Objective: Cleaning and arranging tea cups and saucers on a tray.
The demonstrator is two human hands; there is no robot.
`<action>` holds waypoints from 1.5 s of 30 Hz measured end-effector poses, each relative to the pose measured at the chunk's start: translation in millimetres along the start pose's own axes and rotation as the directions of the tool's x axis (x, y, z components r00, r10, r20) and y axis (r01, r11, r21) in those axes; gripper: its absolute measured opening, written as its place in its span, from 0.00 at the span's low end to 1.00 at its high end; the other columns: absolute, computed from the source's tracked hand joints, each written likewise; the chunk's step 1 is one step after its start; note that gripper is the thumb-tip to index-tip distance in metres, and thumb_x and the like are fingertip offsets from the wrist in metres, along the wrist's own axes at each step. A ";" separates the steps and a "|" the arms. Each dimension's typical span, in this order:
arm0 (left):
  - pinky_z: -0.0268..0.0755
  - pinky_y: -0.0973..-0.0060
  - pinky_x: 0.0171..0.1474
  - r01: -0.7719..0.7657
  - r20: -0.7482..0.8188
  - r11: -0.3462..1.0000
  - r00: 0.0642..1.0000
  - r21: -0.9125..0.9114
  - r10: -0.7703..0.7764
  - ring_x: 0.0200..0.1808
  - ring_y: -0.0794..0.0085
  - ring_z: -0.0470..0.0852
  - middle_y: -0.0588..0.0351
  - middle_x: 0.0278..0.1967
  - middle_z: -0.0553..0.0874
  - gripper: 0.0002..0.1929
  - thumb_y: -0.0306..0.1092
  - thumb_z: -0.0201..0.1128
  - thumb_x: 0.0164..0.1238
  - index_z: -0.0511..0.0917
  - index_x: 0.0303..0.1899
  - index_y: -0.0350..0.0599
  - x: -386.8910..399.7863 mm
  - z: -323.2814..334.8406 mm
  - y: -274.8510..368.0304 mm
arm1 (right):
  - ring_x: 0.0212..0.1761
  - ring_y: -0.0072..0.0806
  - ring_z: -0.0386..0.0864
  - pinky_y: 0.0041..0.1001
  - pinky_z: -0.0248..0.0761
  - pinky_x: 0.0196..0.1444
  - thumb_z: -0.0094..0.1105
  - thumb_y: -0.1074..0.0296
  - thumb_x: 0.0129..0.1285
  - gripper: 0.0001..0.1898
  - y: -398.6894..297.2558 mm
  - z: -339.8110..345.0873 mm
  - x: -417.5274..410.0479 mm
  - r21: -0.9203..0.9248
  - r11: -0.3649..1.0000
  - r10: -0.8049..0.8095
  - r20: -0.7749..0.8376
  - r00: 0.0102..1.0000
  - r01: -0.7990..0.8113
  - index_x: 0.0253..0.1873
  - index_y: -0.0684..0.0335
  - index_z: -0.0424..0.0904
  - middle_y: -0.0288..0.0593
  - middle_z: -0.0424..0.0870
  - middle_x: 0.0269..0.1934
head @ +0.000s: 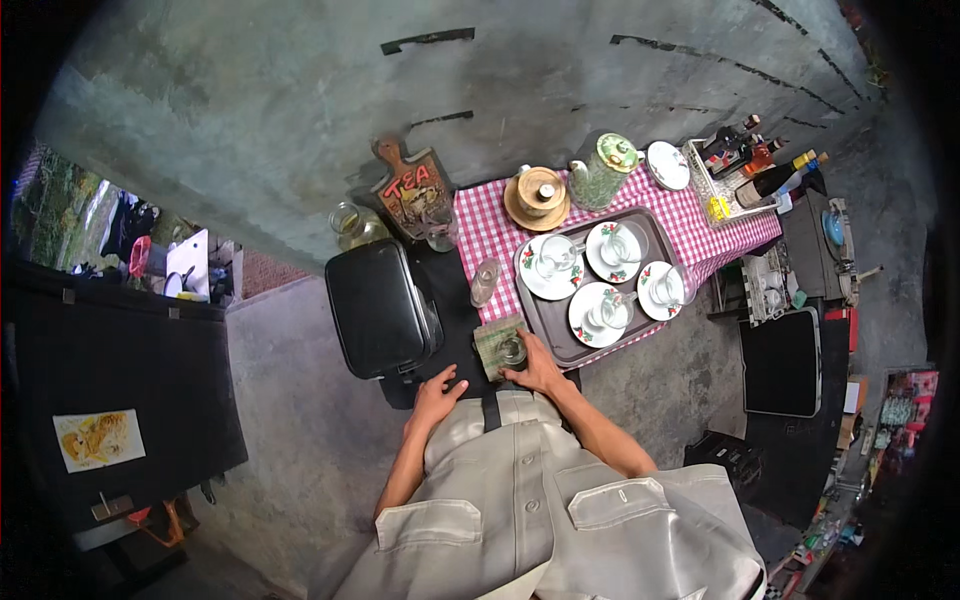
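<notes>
My right hand has its thumb and fingers around a small clear glass, which stands on a folded green and tan cloth. Nothing is in my left hand; its fingers are apart at the front edge of the black tabletop. Right of the cloth lies a brown tray with several white saucers, each bearing a clear glass cup. Another clear glass is just beyond the cloth.
A black lidded appliance stands at left, near a glass jug and a painted wooden board. Behind the tray are a lidded wooden pot and a green teapot on a checked cloth. Bottles fill a white basket.
</notes>
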State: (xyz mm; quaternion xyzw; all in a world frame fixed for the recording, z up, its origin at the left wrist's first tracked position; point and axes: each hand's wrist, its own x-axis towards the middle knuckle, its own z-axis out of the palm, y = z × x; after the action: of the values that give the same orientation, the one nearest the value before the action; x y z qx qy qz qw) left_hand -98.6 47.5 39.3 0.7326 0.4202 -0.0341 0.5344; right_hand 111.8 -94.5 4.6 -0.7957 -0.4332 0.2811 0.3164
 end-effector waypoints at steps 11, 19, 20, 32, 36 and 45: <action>0.75 0.69 0.51 0.022 -0.001 0.996 1.000 -0.081 -0.022 0.46 0.62 0.85 0.46 0.51 0.84 0.30 0.49 0.67 0.61 0.74 0.61 0.44 7.7 6.4 -15.0 | 0.66 0.52 0.66 0.41 0.59 0.69 0.78 0.53 0.39 0.58 -22.0 -21.1 70.5 0.125 0.990 0.075 -0.073 0.994 -0.065 0.70 0.73 0.49 0.68 0.64 0.63; 0.76 0.69 0.51 0.013 -0.035 0.996 0.999 -0.092 -0.017 0.46 0.61 0.85 0.47 0.51 0.84 0.29 0.48 0.66 0.62 0.75 0.61 0.44 -0.8 1.7 -22.6 | 0.71 0.56 0.57 0.41 0.52 0.73 0.82 0.52 0.28 0.68 -41.6 -12.0 126.5 0.182 0.979 -0.037 -0.295 0.955 0.094 0.72 0.73 0.42 0.67 0.56 0.68; 0.76 0.69 0.51 0.011 -0.029 0.995 0.999 -0.101 -0.014 0.47 0.61 0.85 0.47 0.51 0.84 0.28 0.47 0.66 0.62 0.74 0.61 0.44 -0.5 0.6 -23.6 | 0.70 0.55 0.59 0.41 0.54 0.72 0.81 0.53 0.29 0.65 -38.3 -11.1 130.4 0.201 0.978 -0.010 -0.245 0.969 0.061 0.71 0.72 0.45 0.65 0.59 0.67; 0.75 0.75 0.51 -0.027 0.034 0.995 0.999 -0.096 0.030 0.48 0.71 0.85 0.45 0.52 0.84 0.24 0.38 0.64 0.66 0.74 0.61 0.40 -1.8 -6.3 17.8 | 0.58 0.44 0.75 0.35 0.68 0.61 0.78 0.58 0.31 0.53 -80.3 -47.1 86.5 0.329 0.934 -0.013 -0.362 0.932 0.141 0.66 0.68 0.60 0.57 0.74 0.56; 0.73 0.72 0.54 -0.089 0.107 0.939 0.985 -0.331 0.132 0.51 0.67 0.83 0.49 0.53 0.83 0.26 0.50 0.48 0.75 0.72 0.63 0.40 3.5 -2.8 42.6 | 0.57 0.35 0.75 0.30 0.67 0.61 0.77 0.59 0.30 0.54 -103.2 -78.6 33.6 0.360 0.911 -0.063 -0.362 0.930 0.202 0.67 0.69 0.59 0.50 0.76 0.55; 0.68 0.67 0.59 0.351 0.567 0.650 0.810 -0.674 0.151 0.60 0.68 0.73 0.53 0.64 0.70 0.35 0.63 0.41 0.74 0.55 0.72 0.48 -8.3 20.4 129.8 | 0.62 0.40 0.73 0.34 0.62 0.66 0.71 0.65 0.31 0.52 -124.0 -96.7 -68.5 0.545 0.797 -0.072 -0.340 0.938 0.259 0.68 0.72 0.57 0.54 0.73 0.61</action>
State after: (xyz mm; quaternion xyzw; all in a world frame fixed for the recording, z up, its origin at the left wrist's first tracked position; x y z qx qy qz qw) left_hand -11.1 16.3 132.7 0.3712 0.2549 -0.1084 0.8863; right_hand 86.2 -126.5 171.2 -0.6523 -0.3415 0.2457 0.6304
